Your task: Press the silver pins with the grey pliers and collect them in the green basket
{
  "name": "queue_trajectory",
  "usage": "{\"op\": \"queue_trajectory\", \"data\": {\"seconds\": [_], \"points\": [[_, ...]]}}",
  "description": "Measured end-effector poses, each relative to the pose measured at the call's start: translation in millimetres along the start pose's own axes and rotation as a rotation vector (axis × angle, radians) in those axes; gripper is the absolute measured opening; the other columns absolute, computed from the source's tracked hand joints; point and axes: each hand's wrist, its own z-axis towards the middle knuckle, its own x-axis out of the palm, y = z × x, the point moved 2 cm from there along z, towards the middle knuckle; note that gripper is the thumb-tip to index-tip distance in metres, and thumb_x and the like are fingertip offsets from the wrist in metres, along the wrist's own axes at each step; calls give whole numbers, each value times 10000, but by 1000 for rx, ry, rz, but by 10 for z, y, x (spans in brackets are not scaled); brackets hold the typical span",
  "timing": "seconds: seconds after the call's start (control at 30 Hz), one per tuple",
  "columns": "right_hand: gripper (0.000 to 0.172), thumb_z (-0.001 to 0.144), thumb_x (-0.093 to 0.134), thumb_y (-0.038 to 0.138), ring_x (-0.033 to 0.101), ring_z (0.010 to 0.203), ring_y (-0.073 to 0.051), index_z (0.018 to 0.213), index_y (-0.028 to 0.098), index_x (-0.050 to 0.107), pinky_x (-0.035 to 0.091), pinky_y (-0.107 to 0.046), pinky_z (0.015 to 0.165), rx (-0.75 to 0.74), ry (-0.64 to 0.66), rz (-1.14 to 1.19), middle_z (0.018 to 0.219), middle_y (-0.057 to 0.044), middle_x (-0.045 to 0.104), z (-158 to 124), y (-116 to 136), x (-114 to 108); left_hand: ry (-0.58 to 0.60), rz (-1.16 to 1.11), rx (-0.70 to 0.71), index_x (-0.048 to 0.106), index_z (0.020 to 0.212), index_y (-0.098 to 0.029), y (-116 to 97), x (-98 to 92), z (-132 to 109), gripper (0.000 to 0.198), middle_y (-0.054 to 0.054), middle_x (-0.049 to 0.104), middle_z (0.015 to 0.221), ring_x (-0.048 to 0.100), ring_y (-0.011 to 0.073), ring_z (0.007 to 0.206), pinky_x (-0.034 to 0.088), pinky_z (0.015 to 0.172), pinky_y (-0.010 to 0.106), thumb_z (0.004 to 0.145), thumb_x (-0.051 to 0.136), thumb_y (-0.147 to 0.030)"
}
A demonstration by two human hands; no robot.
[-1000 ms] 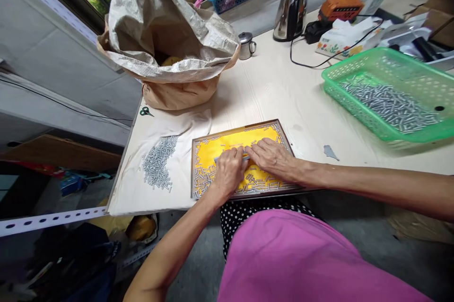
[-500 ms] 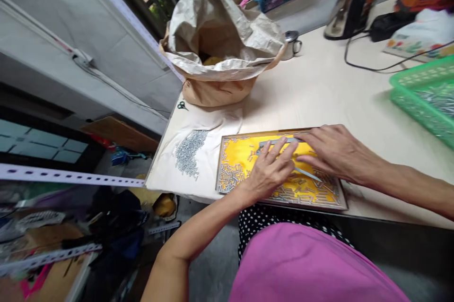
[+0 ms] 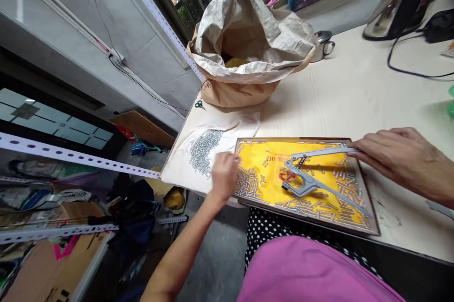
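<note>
A yellow tray (image 3: 269,153) with a brown frame lies at the table's near edge, with several small metal pins scattered in it. Grey metal pliers (image 3: 308,182) lie open on the tray. My right hand (image 3: 397,158) rests its fingertips on the pliers' upper handle at the tray's right end, fingers stretched and close together. My left hand (image 3: 224,175) hovers at the tray's left edge, fingers curled, beside a pile of loose pins (image 3: 204,151) on a white cloth (image 3: 234,125). What its fingers hold is hidden.
A large crumpled paper sack (image 3: 253,42) stands behind the cloth. Small scissors (image 3: 199,104) lie at the table's far left corner. A metal cup (image 3: 323,43), a kettle (image 3: 400,6) and a black cable (image 3: 407,71) sit further back. Clutter fills the floor left of the table.
My left hand left the pliers and moved left to the tray's edge near the pin pile. My right hand slid right along the handle. The view swung left.
</note>
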Motion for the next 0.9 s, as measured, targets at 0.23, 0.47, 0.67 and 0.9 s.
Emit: {"op": "queue_trajectory", "data": {"seconds": [0.23,0.47,0.67,0.9], "points": [[466,1001,260,529,559,746,-221,854,256,609,351,-421,802,-56,-69,104,774,-73,648,-54,160,210,204,180,-682,707,951,-145,1442,-42,-591,241,140,701,1021,598,267,1025,429,916,357,926,478,-214],[393,972,356,554,548,730,-210,859,263,596,341,-428,841,2,31,127,786,-52,634,-21,227,279,248,143,-769,717,900,-120,1753,93,-597,207,149,718,951,644,261,935,426,813,315,872,567,-260],[466,984,285,572,559,722,-214,854,260,607,341,-431,833,-34,7,83,792,-57,651,-25,224,329,233,102,-732,697,850,-133,1772,65,-592,165,131,704,953,629,239,957,421,859,307,852,536,-169],[323,1016,368,380,561,787,-193,916,211,625,328,-402,871,-139,-23,-14,871,-70,666,77,382,136,152,-63,-721,656,875,-135,1507,-125,-510,165,84,690,825,650,202,761,497,762,314,843,518,-221]]}}
